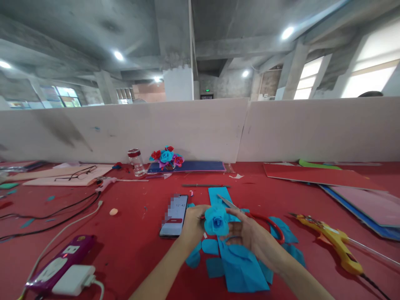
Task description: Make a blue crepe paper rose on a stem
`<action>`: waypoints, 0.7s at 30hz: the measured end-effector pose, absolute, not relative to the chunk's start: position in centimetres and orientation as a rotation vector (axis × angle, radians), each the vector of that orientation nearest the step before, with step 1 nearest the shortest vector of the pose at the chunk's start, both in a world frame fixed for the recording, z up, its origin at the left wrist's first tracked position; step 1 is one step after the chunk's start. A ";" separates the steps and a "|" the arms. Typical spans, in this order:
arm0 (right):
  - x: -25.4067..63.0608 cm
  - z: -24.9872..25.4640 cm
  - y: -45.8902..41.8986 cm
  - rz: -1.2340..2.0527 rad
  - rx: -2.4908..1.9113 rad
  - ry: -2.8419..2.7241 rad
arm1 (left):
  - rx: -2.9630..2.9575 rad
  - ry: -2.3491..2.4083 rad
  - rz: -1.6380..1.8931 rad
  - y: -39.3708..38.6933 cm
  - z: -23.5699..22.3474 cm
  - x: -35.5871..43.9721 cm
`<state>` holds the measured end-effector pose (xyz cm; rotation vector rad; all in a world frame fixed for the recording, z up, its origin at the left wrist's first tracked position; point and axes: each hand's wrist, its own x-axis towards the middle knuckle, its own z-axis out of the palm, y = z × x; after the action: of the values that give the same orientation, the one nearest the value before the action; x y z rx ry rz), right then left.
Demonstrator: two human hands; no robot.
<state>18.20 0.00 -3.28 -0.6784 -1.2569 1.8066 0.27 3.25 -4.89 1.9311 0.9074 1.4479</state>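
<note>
A blue paper flower (216,221) with ruffled petals faces up in front of me. My left hand (196,223) is closed around its left side and base, the fingertips partly hidden. At the flower's right edge, my right hand (250,233) has its thumb and fingers apart, the tips at or against the outer petals. Red-handled scissors (279,231) lie partly behind my right hand, blades over a blue paper strip (217,193). Beneath my hands are cut blue petals (210,246) and a larger blue paper sheet (242,271).
A phone (174,216) lies left of my hands. A yellow glue gun (331,239) rests at right, near stacked coloured sheets (325,177). A purple power strip (62,260) with cables is at left. A jar (136,163) and a paper bouquet (166,157) stand by the white partition (187,129).
</note>
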 end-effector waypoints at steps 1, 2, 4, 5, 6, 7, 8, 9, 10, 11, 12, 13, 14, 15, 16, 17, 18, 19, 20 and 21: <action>17.8 -3.0 -0.1 1.862 -0.653 -1.226 | 1.910 0.927 1.460 3.4 -5.1 0.4; 17.4 -2.7 -0.2 1.892 -0.640 -1.207 | 1.886 0.948 1.475 3.5 -5.3 0.4; 16.9 -2.4 -0.1 1.901 -0.623 -1.198 | 1.855 0.989 1.497 3.6 -5.5 0.5; 16.7 -2.3 -0.1 1.884 -0.615 -1.210 | 1.851 1.004 1.502 3.7 -5.6 0.5; 16.6 -2.2 0.0 1.859 -0.610 -1.231 | 1.852 1.014 1.504 3.7 -5.6 0.5; 16.6 -2.2 0.1 1.825 -0.606 -1.259 | 1.860 1.015 1.499 3.7 -5.6 0.5; 16.6 -2.2 0.1 1.785 -0.605 -1.290 | 1.870 1.012 1.493 3.7 -5.5 0.4; 16.6 -2.3 0.1 1.745 -0.605 -1.321 | 1.879 1.006 1.486 3.6 -5.4 0.4; 16.6 -2.4 0.1 1.709 -0.603 -1.346 | 1.888 0.997 1.478 3.6 -5.4 0.3; 16.7 -2.5 0.1 1.679 -0.600 -1.362 | 1.900 0.987 1.468 3.6 -5.3 0.2; 16.8 -2.7 0.1 1.650 -0.591 -1.367 | 1.912 0.977 1.456 3.5 -5.2 0.1; 16.9 -2.9 0.1 1.630 -0.587 -1.364 | 1.926 0.971 1.446 3.5 -5.1 0.1; 17.0 -3.1 0.1 1.616 -0.593 -1.348 | 1.941 0.968 1.437 3.4 -5.0 0.1; 17.1 -3.2 0.0 1.603 -0.603 -1.317 | 1.957 0.966 1.428 3.4 -4.9 0.0; 17.1 -3.4 0.0 1.592 -0.618 -1.277 | 1.971 0.967 1.422 3.4 -4.8 0.0; 17.2 -3.5 0.0 1.579 -0.636 -1.237 | 1.981 0.970 1.419 3.4 -4.7 0.1; 17.2 -3.5 -0.1 1.571 -0.649 -1.204 | 1.987 0.971 1.420 3.3 -4.6 0.1; 17.3 -3.6 -0.1 1.567 -0.658 -1.185 | 1.991 0.970 1.422 3.3 -4.6 0.1; 17.3 -3.6 -0.1 1.566 -0.660 -1.177 | 1.993 0.964 1.421 3.3 -4.5 0.1; 17.3 -3.6 -0.2 1.573 -0.661 -1.177 | 1.998 0.956 1.418 3.2 -4.4 0.2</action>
<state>17.31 -0.15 -3.57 -0.6609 -1.1771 1.5732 0.18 3.20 -4.44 1.9983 0.9564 1.4181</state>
